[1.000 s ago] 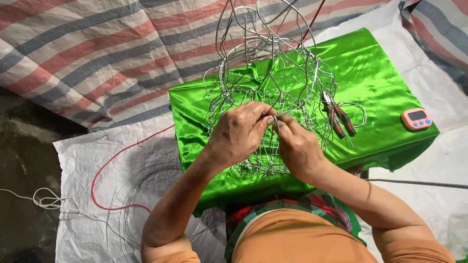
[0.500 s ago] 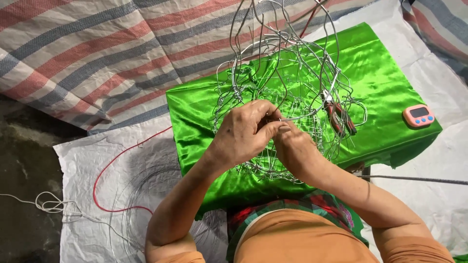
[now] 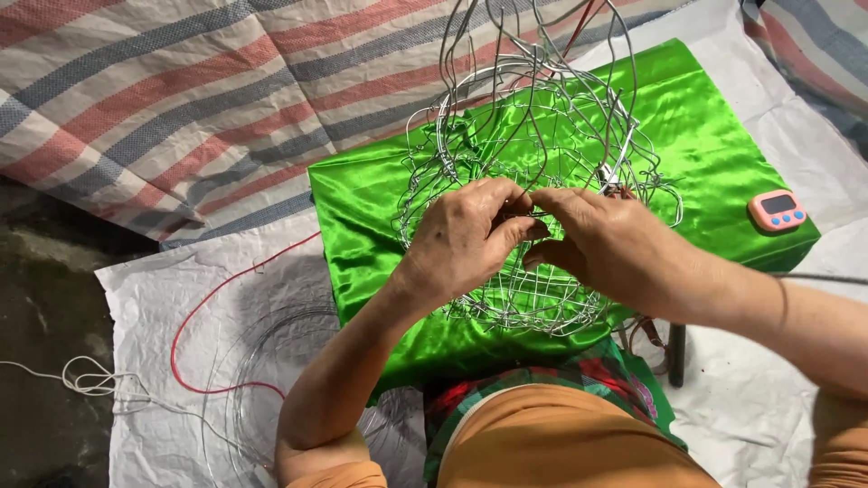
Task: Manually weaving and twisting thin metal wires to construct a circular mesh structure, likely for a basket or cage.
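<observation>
A half-woven basket frame of silver wire (image 3: 533, 136) stands on a shiny green cloth (image 3: 723, 117) in front of me. Long loose wire ends rise from its rim toward the top of the view. My left hand (image 3: 466, 237) and my right hand (image 3: 606, 244) meet over the basket's near side, fingertips pinched together on a thin wire strand of the frame. The exact strand is hidden between my fingers. The woven bottom of the basket shows below my hands.
A small pink digital timer (image 3: 776, 211) lies on the cloth at the right. A coil of silver wire (image 3: 271, 380), a red wire (image 3: 194, 316) and a white cord (image 3: 86, 380) lie on a white sack sheet at the left. Striped tarp (image 3: 181, 99) lies behind.
The view has shifted, so the basket and cloth now sit further right. My hands stay pinched together on the wire, and the pliers seen earlier on the cloth are hidden behind my right hand.
</observation>
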